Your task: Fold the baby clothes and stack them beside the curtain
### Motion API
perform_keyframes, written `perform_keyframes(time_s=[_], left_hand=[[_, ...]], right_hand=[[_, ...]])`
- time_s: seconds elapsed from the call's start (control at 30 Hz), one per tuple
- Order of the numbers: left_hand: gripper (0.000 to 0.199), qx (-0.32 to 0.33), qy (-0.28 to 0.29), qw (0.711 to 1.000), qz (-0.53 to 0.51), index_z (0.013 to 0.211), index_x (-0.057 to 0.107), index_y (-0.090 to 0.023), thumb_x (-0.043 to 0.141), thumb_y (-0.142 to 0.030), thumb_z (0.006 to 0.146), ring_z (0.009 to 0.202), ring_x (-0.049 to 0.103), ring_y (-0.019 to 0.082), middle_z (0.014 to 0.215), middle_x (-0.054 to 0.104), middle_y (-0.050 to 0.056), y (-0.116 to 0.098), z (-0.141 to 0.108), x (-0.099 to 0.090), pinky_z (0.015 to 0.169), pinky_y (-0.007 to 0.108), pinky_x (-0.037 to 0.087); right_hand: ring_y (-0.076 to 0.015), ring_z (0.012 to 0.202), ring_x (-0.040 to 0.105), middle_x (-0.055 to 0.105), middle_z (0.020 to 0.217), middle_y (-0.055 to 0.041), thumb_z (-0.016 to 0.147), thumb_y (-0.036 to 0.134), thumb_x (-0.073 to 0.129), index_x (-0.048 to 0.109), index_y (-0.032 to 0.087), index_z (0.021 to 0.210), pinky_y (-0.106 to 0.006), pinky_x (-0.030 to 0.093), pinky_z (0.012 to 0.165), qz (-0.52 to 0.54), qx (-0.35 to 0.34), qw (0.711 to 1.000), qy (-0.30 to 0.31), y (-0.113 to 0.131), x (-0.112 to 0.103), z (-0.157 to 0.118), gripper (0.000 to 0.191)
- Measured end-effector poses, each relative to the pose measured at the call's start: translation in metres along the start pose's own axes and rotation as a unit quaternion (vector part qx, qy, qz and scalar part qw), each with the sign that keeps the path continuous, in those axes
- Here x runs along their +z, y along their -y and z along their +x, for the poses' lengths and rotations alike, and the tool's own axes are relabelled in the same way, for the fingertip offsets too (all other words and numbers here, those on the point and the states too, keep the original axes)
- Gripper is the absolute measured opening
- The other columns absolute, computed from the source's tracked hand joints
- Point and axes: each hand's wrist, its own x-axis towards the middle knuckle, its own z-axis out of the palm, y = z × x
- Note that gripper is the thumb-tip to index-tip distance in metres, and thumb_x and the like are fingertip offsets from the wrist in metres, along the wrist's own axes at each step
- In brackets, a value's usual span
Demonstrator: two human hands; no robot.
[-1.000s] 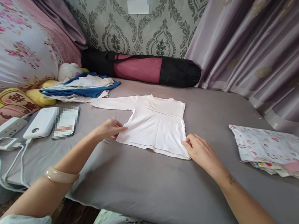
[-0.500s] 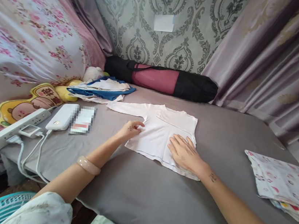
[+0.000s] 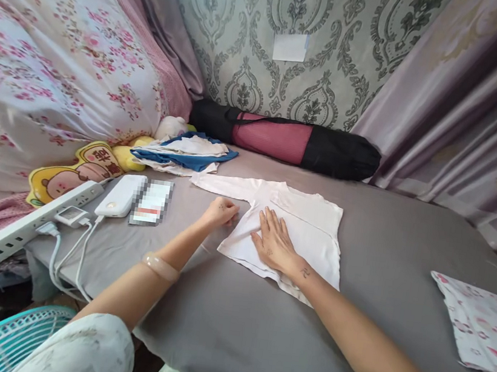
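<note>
The white shirt (image 3: 292,237) lies spread on the grey-covered bed (image 3: 369,342), around its middle, with the collar towards the far edge and the hem towards the near one. It looks partly folded: the right-hand sleeve (image 3: 307,211) is turned in across the upper chest, and that side of the body runs down fairly straight. The left-hand sleeve (image 3: 225,186) is not folded in; it stretches out sideways, its cuff close to the pile of blue and white clothes (image 3: 179,155) near the far left corner. The body is at full width and length, with the hem slightly uneven.

The right hand (image 3: 275,244) is flat on the front of the shirt, fingers extended and a little apart, pressing rather than gripping. The left hand (image 3: 223,212) is just beside the shirt's left side, its grip curled nearly closed; whether it has hold of any fabric I cannot tell.

Towards the right edge lies a folded patterned cloth (image 3: 481,326), well apart from the shirt. A white power bank (image 3: 122,196) is on the left.
</note>
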Motion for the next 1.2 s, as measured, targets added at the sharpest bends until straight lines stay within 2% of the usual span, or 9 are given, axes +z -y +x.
perform_keyframes(time_s=[0.1,0.27,0.5,0.63,0.8,0.9,1.0,1.1,1.2], left_hand=[[0.03,-0.07,-0.013,0.997,-0.036,0.053,0.06,-0.015,0.054,-0.029,0.079,0.04,0.047,0.011,0.042,0.051,0.0,-0.012,0.02,0.01,0.047,0.023,0.037],[0.028,-0.076,-0.083,0.993,0.019,0.051,0.062,-0.016,0.057,-0.028,0.076,0.051,0.058,0.016,0.046,0.057,0.005,-0.025,0.04,0.032,0.058,0.025,0.045],[0.019,-0.094,-0.138,0.98,0.108,0.079,0.071,-0.014,0.054,-0.019,0.075,0.084,0.069,0.024,0.075,0.073,0.013,-0.03,0.045,0.045,0.071,0.028,0.047],[0.022,-0.078,-0.156,0.977,0.123,0.091,0.07,-0.016,0.052,-0.02,0.079,0.093,0.068,0.026,0.091,0.074,0.014,-0.025,0.05,0.046,0.076,0.031,0.047],[0.024,-0.055,-0.184,0.967,0.166,0.098,0.067,-0.017,0.049,-0.024,0.086,0.102,0.066,0.027,0.105,0.071,0.014,-0.02,0.052,0.048,0.082,0.033,0.047],[0.019,-0.048,-0.151,0.976,0.15,0.092,0.067,-0.017,0.052,-0.026,0.084,0.092,0.068,0.025,0.096,0.073,0.013,-0.017,0.052,0.043,0.078,0.032,0.047],[0.023,-0.038,-0.114,0.987,0.108,0.086,0.067,-0.018,0.052,-0.036,0.086,0.074,0.068,0.022,0.079,0.072,0.008,-0.008,0.052,0.026,0.073,0.03,0.047],[0.03,-0.028,-0.187,0.972,0.138,0.089,0.067,-0.017,0.047,-0.039,0.089,0.084,0.067,0.025,0.087,0.072,0.01,0.008,0.055,-0.004,0.078,0.033,0.048],[0.029,-0.029,-0.281,0.932,0.226,0.102,0.066,-0.013,0.045,-0.03,0.089,0.107,0.06,0.031,0.108,0.067,0.017,0.025,0.057,-0.037,0.09,0.039,0.044]], right_hand=[[-0.0273,0.149,0.006,0.008,0.16,-0.0188,0.099,0.048,0.023,0.017,0.0,0.153,-0.046,0.006,0.12,0.002,0.034,0.999,0.001,0.003,0.002,0.0,0.073],[-0.0307,0.148,0.003,0.007,0.159,-0.0215,0.097,0.056,0.023,0.016,-0.005,0.152,-0.048,0.006,0.12,0.002,0.092,0.996,-0.003,0.008,0.006,-0.001,0.082],[-0.0296,0.149,0.003,0.008,0.16,-0.0197,0.098,0.054,0.023,0.016,-0.003,0.152,-0.049,0.002,0.12,0.013,0.063,0.998,0.0,0.007,0.004,-0.003,0.079],[-0.0287,0.149,0.003,0.009,0.161,-0.0167,0.099,0.05,0.025,0.021,0.006,0.154,-0.051,0.001,0.119,0.02,-0.008,1.0,0.012,0.002,0.002,-0.004,0.07],[-0.0248,0.149,0.005,0.014,0.161,-0.0127,0.1,0.041,0.029,0.024,0.013,0.154,-0.051,0.0,0.119,0.073,-0.165,0.98,0.081,0.003,-0.012,-0.016,0.061],[-0.0224,0.149,0.01,0.02,0.16,-0.0097,0.098,0.036,0.038,0.031,0.018,0.152,-0.049,0.001,0.12,0.167,-0.247,0.944,0.139,0.013,-0.023,-0.027,0.057],[-0.0198,0.142,0.032,0.038,0.153,-0.0048,0.098,0.036,0.041,0.053,0.024,0.139,-0.039,0.02,0.119,0.307,-0.284,0.888,0.193,0.019,-0.03,-0.027,0.044],[-0.0186,0.123,0.056,0.062,0.133,-0.0045,0.098,0.039,0.041,0.069,0.022,0.117,-0.031,0.041,0.105,0.42,-0.215,0.873,0.124,0.009,-0.029,-0.007,0.038],[-0.0196,0.11,0.063,0.07,0.117,-0.0069,0.096,0.029,0.043,0.071,0.019,0.109,-0.033,0.045,0.097,0.382,-0.078,0.919,-0.057,-0.018,-0.025,0.032,0.032]])
